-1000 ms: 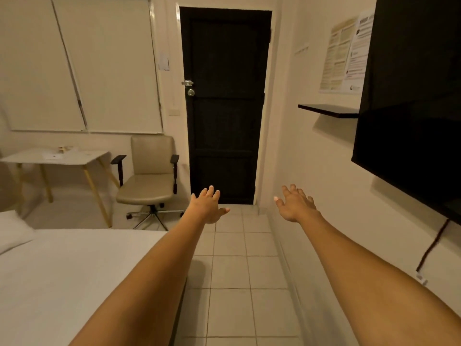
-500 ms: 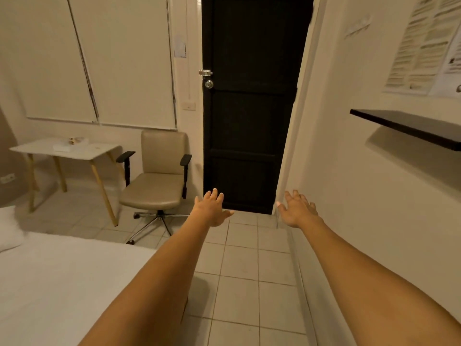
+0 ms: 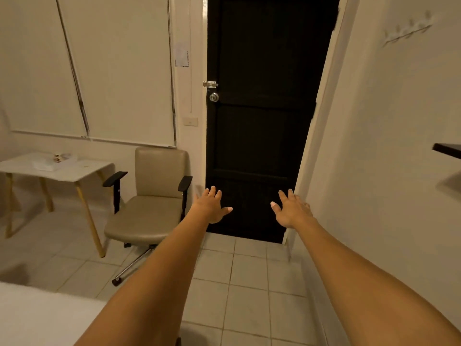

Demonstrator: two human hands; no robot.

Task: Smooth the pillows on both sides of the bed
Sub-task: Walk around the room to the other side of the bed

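Both my arms reach straight out in front of me over the tiled floor. My left hand (image 3: 212, 206) is open with fingers spread, palm down, holding nothing. My right hand (image 3: 293, 209) is open the same way, close to the right wall. Only a corner of the white bed (image 3: 37, 318) shows at the bottom left. No pillow is in view.
A closed black door (image 3: 262, 121) stands straight ahead. A beige office chair (image 3: 152, 203) on castors sits left of it, beside a small white table (image 3: 57, 168) with wooden legs. The right wall (image 3: 386, 171) carries a dark shelf (image 3: 449, 149). Tiled floor (image 3: 249, 283) runs between bed and wall.
The view has moved forward toward the door. The bed has slid down and left, the pillow has left the view, and the wall screen and notices on the right are gone. Both hands stay open.
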